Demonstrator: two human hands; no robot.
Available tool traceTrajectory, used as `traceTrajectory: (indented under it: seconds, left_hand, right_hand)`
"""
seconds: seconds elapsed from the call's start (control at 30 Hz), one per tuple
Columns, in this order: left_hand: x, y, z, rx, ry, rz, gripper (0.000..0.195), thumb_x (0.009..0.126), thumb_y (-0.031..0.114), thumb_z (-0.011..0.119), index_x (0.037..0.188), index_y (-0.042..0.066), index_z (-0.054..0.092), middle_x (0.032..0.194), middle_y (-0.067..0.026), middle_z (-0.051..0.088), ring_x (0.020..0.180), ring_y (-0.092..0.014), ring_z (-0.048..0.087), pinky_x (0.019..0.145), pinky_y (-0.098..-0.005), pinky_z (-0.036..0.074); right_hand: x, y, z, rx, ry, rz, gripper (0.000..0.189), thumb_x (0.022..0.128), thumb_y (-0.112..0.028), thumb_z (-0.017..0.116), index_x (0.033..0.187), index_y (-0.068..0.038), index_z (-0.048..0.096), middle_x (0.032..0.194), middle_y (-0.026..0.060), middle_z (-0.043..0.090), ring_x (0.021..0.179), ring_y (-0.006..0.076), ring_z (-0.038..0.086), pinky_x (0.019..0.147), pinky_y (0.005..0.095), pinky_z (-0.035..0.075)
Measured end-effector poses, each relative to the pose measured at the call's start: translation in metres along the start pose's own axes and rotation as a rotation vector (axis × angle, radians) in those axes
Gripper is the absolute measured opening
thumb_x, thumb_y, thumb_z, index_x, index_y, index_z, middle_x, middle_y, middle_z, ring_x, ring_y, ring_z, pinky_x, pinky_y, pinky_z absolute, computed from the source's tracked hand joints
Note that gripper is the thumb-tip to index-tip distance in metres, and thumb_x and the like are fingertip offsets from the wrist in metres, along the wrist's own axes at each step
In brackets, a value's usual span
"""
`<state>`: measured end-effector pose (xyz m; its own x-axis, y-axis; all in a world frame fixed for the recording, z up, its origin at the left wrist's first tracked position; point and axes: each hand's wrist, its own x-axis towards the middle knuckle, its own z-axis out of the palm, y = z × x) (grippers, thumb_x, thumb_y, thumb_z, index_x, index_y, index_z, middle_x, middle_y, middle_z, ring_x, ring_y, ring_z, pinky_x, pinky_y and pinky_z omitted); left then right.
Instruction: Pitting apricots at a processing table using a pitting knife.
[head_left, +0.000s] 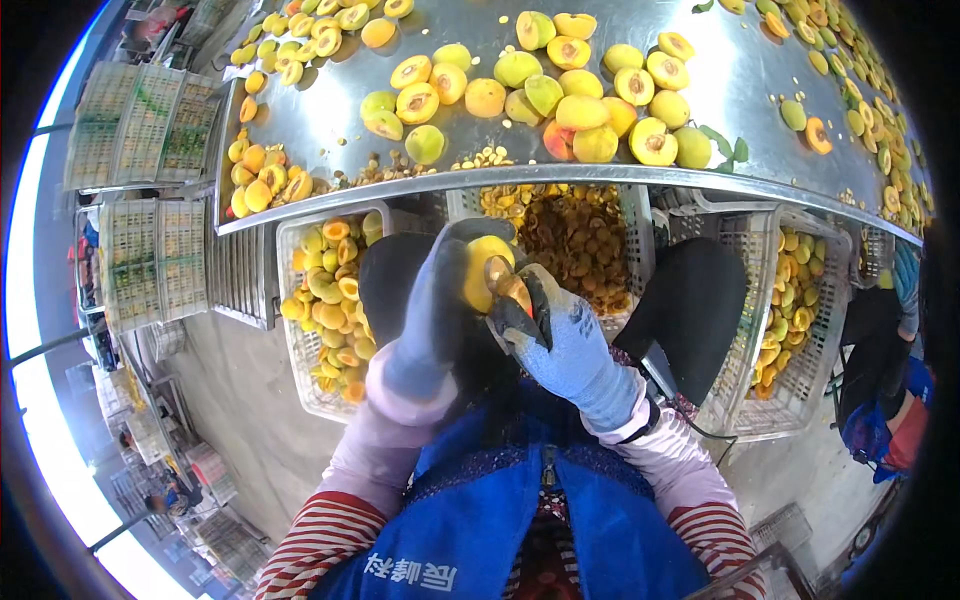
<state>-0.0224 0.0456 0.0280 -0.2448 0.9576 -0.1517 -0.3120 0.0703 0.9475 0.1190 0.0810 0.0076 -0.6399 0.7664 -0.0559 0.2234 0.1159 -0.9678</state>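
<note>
My left hand (450, 292), in a blue-grey coated glove, holds a yellow apricot-like fruit (481, 279) above my lap. In my right hand (559, 330), gloved the same way, is a small metal tool (499, 271), its rounded end against the side of the fruit; its exact kind is partly hidden by my fingers. Beyond my hands, whole and halved fruits (581, 112) lie on a metal table (330, 112). Below the table edge, a crate holds a heap of brown pits (574, 244) and yellow scraps.
A white plastic crate of halved fruit (326, 300) stands at my left, another crate (795, 300) at my right. Small kernels (484, 157) lie by the table's raised metal rim (525, 178). Stacked crates (154, 262) stand far left. Another person (881, 375) sits at far right.
</note>
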Motion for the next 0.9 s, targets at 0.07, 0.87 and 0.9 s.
traceTrajectory:
  seconds: [0.07,0.87,0.9]
  left_hand:
    - [-0.008,-0.010,-0.002,-0.025,0.030,-0.033,0.040,0.094,0.031,0.038,0.111,-0.002,0.051,0.097,-0.0079,0.056,0.092,-0.013,0.053,0.080,-0.0251,0.041]
    - [-0.037,-0.033,0.018,0.608,0.010,0.474,0.025,0.083,0.003,0.045,0.104,-0.006,0.053,0.096,-0.0183,0.058,0.082,-0.022,0.058,0.074,-0.0308,0.046]
    - [-0.037,-0.032,0.019,0.648,-0.040,0.384,0.025,0.083,0.003,0.044,0.104,-0.007,0.053,0.097,-0.0189,0.058,0.083,-0.023,0.058,0.075,-0.0312,0.046]
  right_hand:
    - [-0.010,-0.003,0.000,-0.089,0.088,-0.112,0.031,0.077,-0.022,0.064,0.098,-0.003,0.050,0.080,0.0174,0.058,0.073,0.0371,0.059,0.061,0.0419,0.047]
    - [-0.053,0.003,0.007,0.310,0.277,0.070,0.034,0.068,-0.008,0.069,0.099,0.000,0.055,0.087,0.0102,0.060,0.082,0.0162,0.058,0.072,0.0290,0.045]
    - [-0.054,-0.001,0.004,0.310,0.276,0.072,0.034,0.068,-0.008,0.069,0.099,0.000,0.055,0.087,0.0102,0.060,0.082,0.0162,0.058,0.072,0.0290,0.045]
